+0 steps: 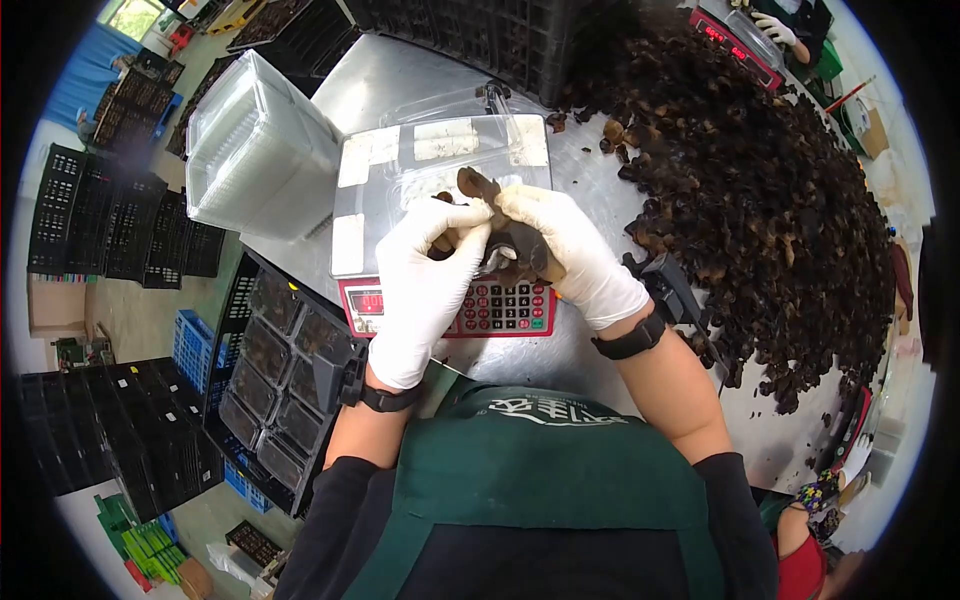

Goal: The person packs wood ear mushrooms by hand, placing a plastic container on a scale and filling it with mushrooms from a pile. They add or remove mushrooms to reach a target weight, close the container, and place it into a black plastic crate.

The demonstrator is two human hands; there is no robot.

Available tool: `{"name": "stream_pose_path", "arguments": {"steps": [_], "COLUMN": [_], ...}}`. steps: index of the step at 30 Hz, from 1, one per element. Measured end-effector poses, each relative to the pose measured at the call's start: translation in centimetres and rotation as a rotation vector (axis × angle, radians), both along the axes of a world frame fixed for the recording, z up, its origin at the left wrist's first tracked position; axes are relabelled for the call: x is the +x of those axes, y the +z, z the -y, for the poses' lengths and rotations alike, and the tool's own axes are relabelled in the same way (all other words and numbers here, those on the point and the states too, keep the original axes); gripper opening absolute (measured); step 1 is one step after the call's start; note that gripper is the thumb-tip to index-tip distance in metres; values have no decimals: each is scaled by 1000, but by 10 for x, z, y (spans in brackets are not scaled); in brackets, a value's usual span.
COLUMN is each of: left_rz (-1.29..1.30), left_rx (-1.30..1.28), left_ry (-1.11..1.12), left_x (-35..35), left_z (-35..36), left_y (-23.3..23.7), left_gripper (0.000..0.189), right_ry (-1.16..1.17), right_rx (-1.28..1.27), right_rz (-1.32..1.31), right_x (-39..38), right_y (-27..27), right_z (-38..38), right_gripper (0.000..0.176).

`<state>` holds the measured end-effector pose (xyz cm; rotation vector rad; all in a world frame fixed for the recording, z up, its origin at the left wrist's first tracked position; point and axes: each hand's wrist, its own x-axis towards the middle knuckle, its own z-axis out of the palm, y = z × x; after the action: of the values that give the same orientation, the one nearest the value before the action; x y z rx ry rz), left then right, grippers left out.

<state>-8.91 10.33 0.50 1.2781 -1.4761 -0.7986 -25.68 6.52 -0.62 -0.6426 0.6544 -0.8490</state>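
Note:
My left hand (440, 265) and my right hand (560, 240), both in white gloves, are close together over a red digital scale (543, 298). Pinched between them are dark brown wood ear mushrooms (530, 248), one piece sticking up past the fingertips. Fingers of both hands are closed on these pieces. Beneath the hands, a clear plastic tray (408, 185) lies on the scale's plate (348, 205), partly hidden by the gloves. My left wrist covers part of the scale's display and keypad.
A large heap of wood ear mushrooms (740, 170) covers the right of the metal table (590, 190). Stacked clear trays (250, 150) stand at left. A black crate (270, 375) below holds filled boxes. Another scale (735, 45) and co-workers' gloved hands (775, 28) are at right.

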Motion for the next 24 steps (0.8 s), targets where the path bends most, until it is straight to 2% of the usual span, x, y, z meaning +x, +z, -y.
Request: {"name": "stream_pose_path", "arguments": {"steps": [6,9,12,18,21,24], "left_rz": [-157,-35,-43,-178,-198,-28], "left_rx": [129,66,94,152,195,88], "left_ry": [-3,-12,-37,-123,-98,-30], "left_x": [-1,3,9,19,18,14], "left_z": [1,1,4,4,2,1], "left_y": [-1,-1,0,1,1,-2], "left_gripper": [10,12,13,13,14,16], "right_ry": [-24,-18,17,23,68,88], "right_rx": [104,-56,-88,23,-18,-42], "right_rz": [80,16,-90,12,16,-60], "right_x": [1,2,2,5,3,4], "right_y": [-16,-10,-10,-19,-17,-1], "right_z": [3,3,9,10,12,10], "right_gripper": [17,18,20,18,18,19]}}
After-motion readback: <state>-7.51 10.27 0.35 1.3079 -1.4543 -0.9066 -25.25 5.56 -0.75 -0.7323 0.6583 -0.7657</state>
